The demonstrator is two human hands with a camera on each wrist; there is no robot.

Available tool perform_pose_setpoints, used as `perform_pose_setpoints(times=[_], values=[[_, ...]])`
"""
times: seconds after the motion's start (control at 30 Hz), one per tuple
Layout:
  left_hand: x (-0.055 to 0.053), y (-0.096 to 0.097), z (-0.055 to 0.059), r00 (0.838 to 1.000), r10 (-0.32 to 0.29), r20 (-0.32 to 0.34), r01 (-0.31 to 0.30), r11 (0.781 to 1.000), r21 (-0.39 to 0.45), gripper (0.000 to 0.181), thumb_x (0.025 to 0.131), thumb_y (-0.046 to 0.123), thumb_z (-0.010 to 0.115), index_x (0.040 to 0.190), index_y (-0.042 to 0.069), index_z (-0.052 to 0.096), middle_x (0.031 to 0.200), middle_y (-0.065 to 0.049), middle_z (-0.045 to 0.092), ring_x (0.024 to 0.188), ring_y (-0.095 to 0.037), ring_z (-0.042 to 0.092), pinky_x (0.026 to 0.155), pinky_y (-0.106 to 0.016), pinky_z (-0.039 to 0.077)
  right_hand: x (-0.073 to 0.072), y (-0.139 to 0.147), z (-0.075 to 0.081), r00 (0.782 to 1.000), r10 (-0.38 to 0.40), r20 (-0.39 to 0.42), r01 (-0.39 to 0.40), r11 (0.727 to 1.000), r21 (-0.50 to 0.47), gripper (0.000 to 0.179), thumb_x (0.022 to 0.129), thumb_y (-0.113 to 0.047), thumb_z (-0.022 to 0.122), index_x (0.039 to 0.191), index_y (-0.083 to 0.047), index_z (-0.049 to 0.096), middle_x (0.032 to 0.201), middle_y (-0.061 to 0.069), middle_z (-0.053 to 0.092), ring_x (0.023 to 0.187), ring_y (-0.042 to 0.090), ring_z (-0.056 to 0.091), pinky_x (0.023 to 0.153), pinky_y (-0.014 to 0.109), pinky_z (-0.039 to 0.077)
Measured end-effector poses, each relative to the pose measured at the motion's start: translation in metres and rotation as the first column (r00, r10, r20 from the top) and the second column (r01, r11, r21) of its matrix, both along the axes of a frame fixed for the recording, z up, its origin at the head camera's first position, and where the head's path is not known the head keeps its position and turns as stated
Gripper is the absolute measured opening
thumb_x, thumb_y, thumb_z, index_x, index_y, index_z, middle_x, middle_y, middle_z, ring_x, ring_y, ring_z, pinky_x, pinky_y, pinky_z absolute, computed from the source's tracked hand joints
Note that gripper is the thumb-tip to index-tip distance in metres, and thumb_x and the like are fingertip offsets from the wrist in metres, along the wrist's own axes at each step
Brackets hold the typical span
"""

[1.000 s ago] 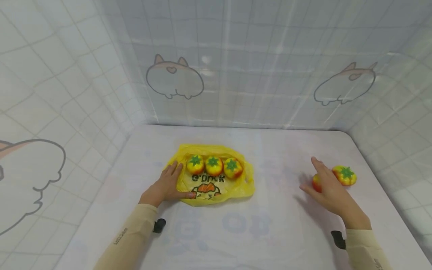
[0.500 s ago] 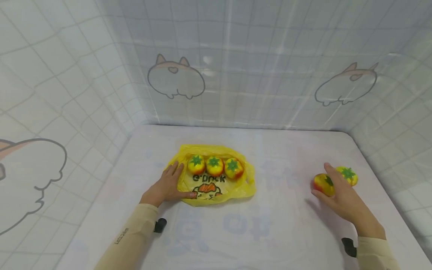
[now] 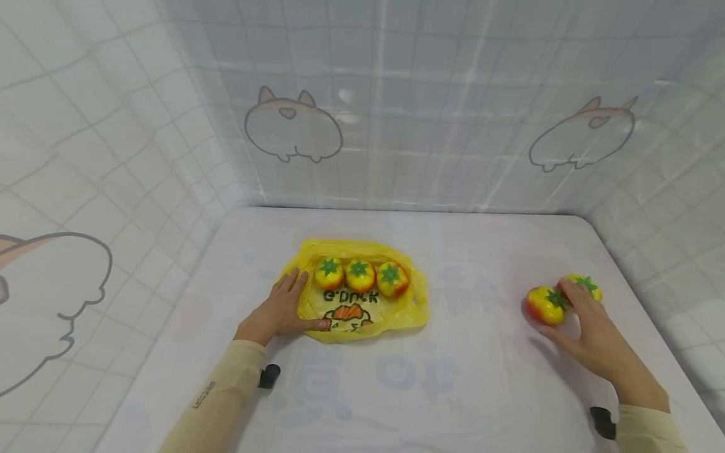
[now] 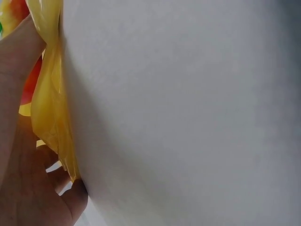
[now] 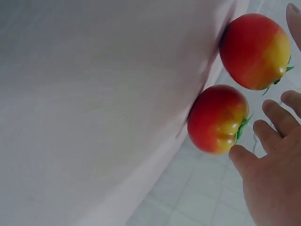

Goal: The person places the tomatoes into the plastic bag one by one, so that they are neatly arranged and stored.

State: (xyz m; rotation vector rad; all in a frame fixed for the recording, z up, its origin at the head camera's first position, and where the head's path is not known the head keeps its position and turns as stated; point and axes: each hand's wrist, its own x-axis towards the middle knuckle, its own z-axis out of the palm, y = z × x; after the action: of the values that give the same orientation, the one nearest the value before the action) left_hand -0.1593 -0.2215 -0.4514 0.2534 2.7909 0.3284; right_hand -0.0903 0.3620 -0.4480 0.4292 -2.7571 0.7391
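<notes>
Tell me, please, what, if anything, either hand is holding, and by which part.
Nothing appears gripped: the left hand rests on the left edge of the yellow bag, and the right hand hovers by two red-and-yellow fruits.

In the head view the right grip partly covered the far tomato-like fruit, the left grip hid some of the yellow plastic bag, and the bottom edge cut off the left sleeve and right sleeve; lettering was too blurred to read; the left wrist view cropped a red-and-yellow fruit
</notes>
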Motion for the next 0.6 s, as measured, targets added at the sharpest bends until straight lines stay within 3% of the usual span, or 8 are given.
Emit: perform_pose_setpoints(times=[0.2, 0.33, 0.6], values=[[0.000, -0.002, 0.000, 1.000, 0.005, -0.003, -0.005, 1.000, 0.001, 0.133, 0.057, 0.085, 0.060, 0.153, 0.009, 0.007, 0.157, -0.018, -0.002, 0.141, -0.041, 0.005, 0.106, -0.061, 0.023, 0.000, 0.002, -0.002, 1.000, -0.019, 0.006, 0.018, 0.999, 0.031, 0.102, 0.071, -0.031, 0.083, 0.149, -0.004, 0.023, 0.147, 0.028, 0.028, 0.136, 0.053, 0.009, 0.101, 0.071, -0.007], [0.000, -0.003, -0.001, 1.000, 0.010, -0.009, -0.010, 1.000, 0.007, 0.133, 0.057, 0.085, 0.060, 0.153, 0.010, 0.007, 0.157, -0.017, -0.002, 0.141, -0.041, 0.004, 0.106, -0.061, 0.023, -0.004, 0.005, -0.003, 0.999, -0.045, 0.008, 0.044, 0.996, 0.083, 0.102, 0.071, -0.036, 0.082, 0.149, -0.005, 0.024, 0.148, 0.028, 0.025, 0.135, 0.056, 0.002, 0.095, 0.076, -0.009], [0.003, -0.001, 0.001, 1.000, 0.008, -0.004, -0.008, 1.000, 0.019, 0.132, 0.058, 0.084, 0.060, 0.153, 0.010, 0.007, 0.157, -0.016, -0.003, 0.141, -0.041, 0.003, 0.107, -0.060, 0.023, -0.012, 0.014, -0.002, 0.991, -0.098, 0.094, 0.082, 0.983, 0.164, 0.103, 0.071, -0.047, 0.079, 0.151, -0.014, 0.023, 0.157, 0.019, 0.005, 0.135, 0.051, -0.015, 0.092, 0.074, -0.017]])
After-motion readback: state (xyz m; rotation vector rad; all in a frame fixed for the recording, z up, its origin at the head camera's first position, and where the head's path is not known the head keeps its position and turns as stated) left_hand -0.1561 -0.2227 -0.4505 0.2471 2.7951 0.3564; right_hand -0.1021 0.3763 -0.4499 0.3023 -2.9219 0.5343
